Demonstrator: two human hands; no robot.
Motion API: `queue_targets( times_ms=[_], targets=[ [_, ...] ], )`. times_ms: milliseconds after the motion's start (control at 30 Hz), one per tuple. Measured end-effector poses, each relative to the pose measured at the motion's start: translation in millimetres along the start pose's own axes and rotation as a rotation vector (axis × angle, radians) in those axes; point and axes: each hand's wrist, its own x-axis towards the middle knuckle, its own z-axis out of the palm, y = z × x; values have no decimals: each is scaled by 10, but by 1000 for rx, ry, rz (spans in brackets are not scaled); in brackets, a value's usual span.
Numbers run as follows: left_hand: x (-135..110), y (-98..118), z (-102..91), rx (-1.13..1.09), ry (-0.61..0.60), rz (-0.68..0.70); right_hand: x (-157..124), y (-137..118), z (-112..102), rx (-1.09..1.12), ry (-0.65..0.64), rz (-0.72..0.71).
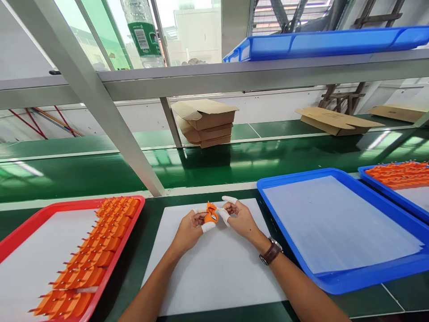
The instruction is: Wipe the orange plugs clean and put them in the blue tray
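My left hand is closed on a small orange plastic part, which has a ring-like opening at its lower end. White finger covers sit on the thumb and a fingertip of this hand. Just right of the part is my right hand, its covered thumb and forefinger spread apart and the other fingers curled. Nothing shows clearly between those fingers. Both hands are above a white sheet on the green bench.
At left, a red tray holds rows of orange parts. A paper-lined blue tray lies at right, beside another blue tray with orange pieces. Behind are cardboard boxes, a slanting metal post and a shelf with a bottle.
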Motion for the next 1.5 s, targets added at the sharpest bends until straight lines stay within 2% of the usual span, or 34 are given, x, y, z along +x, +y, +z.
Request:
queue_targets(
  times_ms=[100,233,333,500,700,833,1000,1100,1200,1300,1400,1500],
  targets=[
    [-16,20,-7,-35,-93,-26,-28,0,21,64,-46,24],
    [-60,60,0,-46,-272,-43,-64,-30,39,158,-114,-65],
    [-80,84,-2,-54,-317,1,-61,-57,33,113,-134,-101],
    [-71,74,-21,-110,-241,53,-20,-98,-23,111,-37,-47],
    [-69,19,-18,-44,-270,71,-36,-58,-24,83,-189,-84],
    [-64,-19,-29,54,-218,81,-63,30,6,-57,-214,-115],
    [-52,-31,-51,106,-210,110,-62,51,-60,-270,-261,-163],
    [-50,-19,-50,111,-181,111,-46,66,-95,-344,-214,-203],
    [-44,-26,-49,131,-153,102,-44,82,-80,-285,-142,-204],
    [-34,-56,-52,137,-164,93,-70,63,-46,-243,-190,-209],
    [-36,-76,-44,121,-173,96,-100,34,-41,-319,-237,-250],
    [-49,-70,-17,92,-227,81,-100,48,-59,-378,-171,-317]
  ],
)
